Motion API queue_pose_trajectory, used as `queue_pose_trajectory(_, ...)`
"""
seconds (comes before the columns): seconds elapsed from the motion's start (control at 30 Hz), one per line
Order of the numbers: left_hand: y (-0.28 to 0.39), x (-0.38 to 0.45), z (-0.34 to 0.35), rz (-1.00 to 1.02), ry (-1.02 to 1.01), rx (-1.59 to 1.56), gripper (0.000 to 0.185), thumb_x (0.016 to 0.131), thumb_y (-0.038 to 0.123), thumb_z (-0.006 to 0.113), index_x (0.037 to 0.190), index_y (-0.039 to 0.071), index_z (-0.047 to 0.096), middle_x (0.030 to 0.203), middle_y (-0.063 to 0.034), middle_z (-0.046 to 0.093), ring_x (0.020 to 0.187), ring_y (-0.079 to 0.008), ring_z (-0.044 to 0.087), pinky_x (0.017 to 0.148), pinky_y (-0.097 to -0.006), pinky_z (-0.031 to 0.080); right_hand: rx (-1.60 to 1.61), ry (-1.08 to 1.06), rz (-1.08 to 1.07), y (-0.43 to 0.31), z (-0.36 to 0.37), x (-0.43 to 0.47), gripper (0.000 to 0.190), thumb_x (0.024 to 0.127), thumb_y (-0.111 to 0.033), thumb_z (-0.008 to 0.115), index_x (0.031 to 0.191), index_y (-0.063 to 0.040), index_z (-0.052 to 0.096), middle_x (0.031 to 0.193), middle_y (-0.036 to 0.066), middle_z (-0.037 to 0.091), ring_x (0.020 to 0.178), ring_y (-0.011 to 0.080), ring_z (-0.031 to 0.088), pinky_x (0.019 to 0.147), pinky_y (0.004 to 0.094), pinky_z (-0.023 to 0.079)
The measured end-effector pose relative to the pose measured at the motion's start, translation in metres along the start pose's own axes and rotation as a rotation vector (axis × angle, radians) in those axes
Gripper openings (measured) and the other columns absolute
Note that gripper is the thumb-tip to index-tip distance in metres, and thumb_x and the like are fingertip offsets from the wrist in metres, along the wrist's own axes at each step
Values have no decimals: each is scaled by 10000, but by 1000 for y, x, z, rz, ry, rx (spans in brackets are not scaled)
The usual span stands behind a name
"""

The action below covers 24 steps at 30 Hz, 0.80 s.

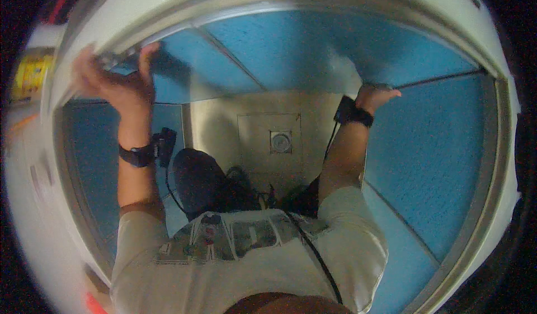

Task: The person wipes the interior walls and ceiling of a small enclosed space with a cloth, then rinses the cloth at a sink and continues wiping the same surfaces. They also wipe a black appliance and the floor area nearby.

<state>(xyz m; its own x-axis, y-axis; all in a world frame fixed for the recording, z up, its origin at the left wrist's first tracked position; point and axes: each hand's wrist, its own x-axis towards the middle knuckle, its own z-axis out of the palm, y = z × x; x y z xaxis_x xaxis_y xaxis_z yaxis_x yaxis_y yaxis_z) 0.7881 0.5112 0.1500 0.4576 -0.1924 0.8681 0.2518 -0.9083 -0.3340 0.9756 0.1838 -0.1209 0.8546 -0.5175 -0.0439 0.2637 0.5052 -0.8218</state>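
My left hand (121, 74) is raised at the upper left, blurred, its thumb and fingers spread around a shiny metal fitting (119, 58) at the pale frame; whether it grips the fitting, I cannot tell. At the upper right, my right hand (375, 98) lies at the blue wall panel (423, 146), beside a dark seam, its fingers partly hidden. Black straps with small cabled devices circle both wrists. Between my arms lies a beige floor (260, 104) with a round drain (280, 142) in a square plate.
Blue-panelled walls (235, 41) surround me, bordered by a pale curved frame (503, 146). My dark-clad knee (197, 179) is bent below. Outside the frame at the left stands a yellow container (33, 74) with writing, near a blurred orange object (25, 123).
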Motion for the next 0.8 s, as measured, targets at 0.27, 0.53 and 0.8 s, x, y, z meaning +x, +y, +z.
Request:
queue_pose_trajectory(0.27, 8, 9, -25, -124, 36, -160, 922, 595, 349, 877, 1324, 86, 377, 1285, -164, 343, 1215, -337, 323, 1053, -456, 279, -732, -532, -1078, -92, 129, -153, 547, 885, -259, 515, 1368, -33, 395, 1296, 226, 460, 1200, 368, 419, 1053, 475, 266)
queue_pose_trajectory(0.53, 13, -43, -67, -417, 35, -435, 611, 769, 167, 701, 1316, 101, 435, 1360, -232, 367, 1235, -413, 370, 1027, -501, 298, -787, -1530, -1006, -149, 204, -240, 540, 845, -254, 606, 1336, -93, 450, 1124, 124, 593, 973, 311, 591, 808, 464, 460)
queue_pose_trajectory(0.8, 44, -138, -132, -617, -539, -395, 476, 800, 132, 665, 1238, 78, 487, 1304, -180, 441, 1216, -374, 406, 1033, -461, 325, -607, -1700, -1224, -126, 239, -282, 615, 818, -250, 631, 1385, -165, 407, 1088, 87, 603, 882, 280, 621, 683, 412, 517)
